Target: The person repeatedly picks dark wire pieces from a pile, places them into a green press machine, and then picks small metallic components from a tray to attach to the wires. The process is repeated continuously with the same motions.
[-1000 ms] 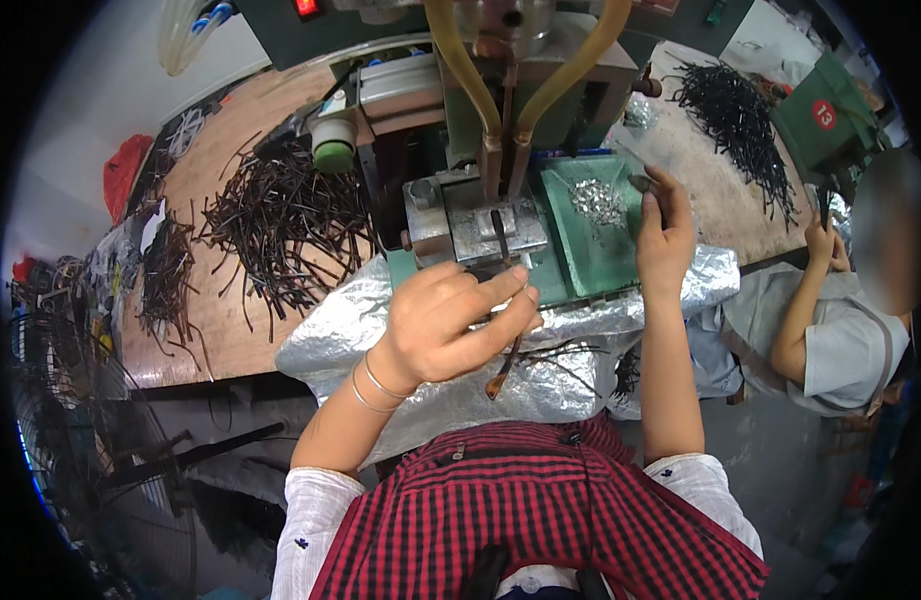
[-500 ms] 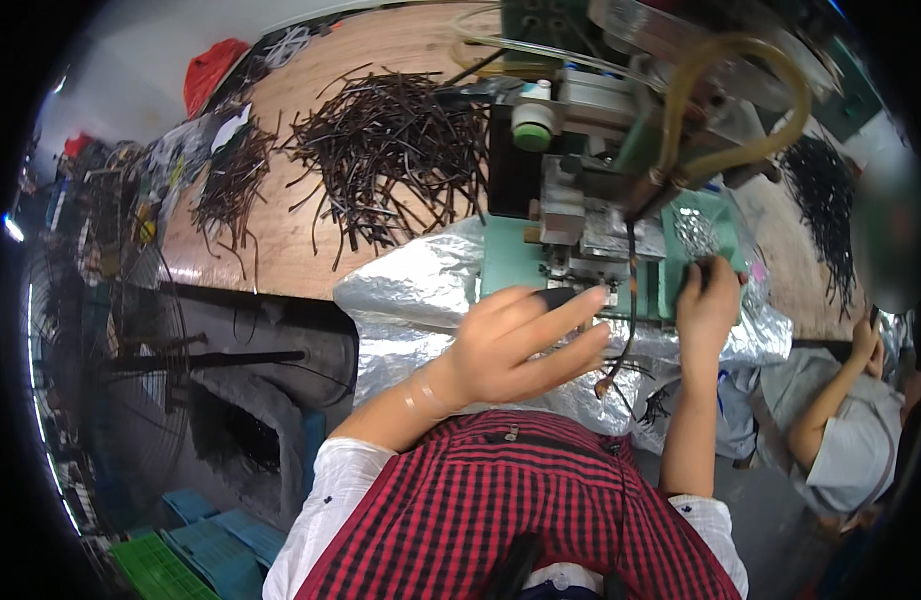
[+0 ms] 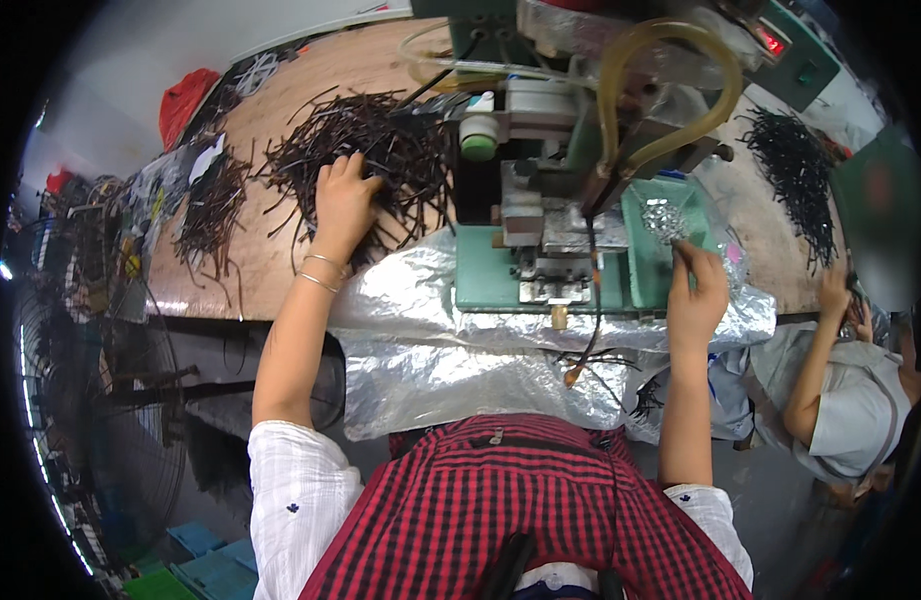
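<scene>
My left hand (image 3: 343,210) rests on a heap of thin dark brown strips (image 3: 405,165), its fingers apart and bent over them. No strip can be made out in its grasp. At the green tray (image 3: 645,285), my right hand (image 3: 700,290) has thumb and forefinger pinched together beside small silver metal pieces (image 3: 662,218). What lies between those fingertips is too small to tell. Between my hands stands a bench press machine (image 3: 560,225) on a green base, with a metal die block at its front. A dark cord (image 3: 594,300) hangs down before it.
Silver foil sheeting (image 3: 410,350) covers the table's front edge. A smaller bundle of brown strips (image 3: 212,210) lies at left, black strips (image 3: 795,185) at far right. A co-worker's arm (image 3: 815,370) is at the right. A fan guard (image 3: 130,400) stands lower left.
My left hand has gone from the machine's front to the brown heap at the left. My right hand has shifted slightly and now pinches by the metal pieces. The view has shifted.
</scene>
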Motion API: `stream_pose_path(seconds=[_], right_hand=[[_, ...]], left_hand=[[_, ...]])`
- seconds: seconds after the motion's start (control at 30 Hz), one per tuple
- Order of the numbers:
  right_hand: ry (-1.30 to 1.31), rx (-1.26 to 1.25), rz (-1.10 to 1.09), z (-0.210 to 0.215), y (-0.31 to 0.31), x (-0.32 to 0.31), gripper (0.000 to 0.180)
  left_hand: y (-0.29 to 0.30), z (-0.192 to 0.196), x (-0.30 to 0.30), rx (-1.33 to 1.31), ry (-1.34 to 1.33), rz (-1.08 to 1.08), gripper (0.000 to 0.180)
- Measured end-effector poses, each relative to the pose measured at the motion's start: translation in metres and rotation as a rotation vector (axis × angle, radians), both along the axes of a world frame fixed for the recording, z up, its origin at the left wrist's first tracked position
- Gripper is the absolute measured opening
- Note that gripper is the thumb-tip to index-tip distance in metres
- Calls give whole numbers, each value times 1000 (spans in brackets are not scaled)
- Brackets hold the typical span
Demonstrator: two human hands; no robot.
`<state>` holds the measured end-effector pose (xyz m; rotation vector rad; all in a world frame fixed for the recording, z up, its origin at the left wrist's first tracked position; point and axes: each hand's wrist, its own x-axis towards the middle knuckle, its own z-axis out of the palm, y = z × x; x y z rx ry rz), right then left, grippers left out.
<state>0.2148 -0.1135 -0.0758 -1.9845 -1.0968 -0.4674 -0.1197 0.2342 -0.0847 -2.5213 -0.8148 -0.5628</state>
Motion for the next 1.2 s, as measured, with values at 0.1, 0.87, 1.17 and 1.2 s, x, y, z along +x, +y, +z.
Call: stream_pose_path(seconds=[0.1, 0.87, 1.17, 1.2], right_hand=[[147, 40, -90, -8, -34, 2, 14], [724, 459, 439, 70, 69, -85, 56], [622, 235, 575, 94, 40, -65, 50], [442, 194, 449, 81, 44, -46, 39]], left_hand=[[6, 2, 0, -144, -88, -73, 24], [-157, 108, 63, -749, -1347, -729, 11], [-196, 93, 83, -305, -569, -943, 36], [-200, 93, 92, -272, -540, -954, 33]])
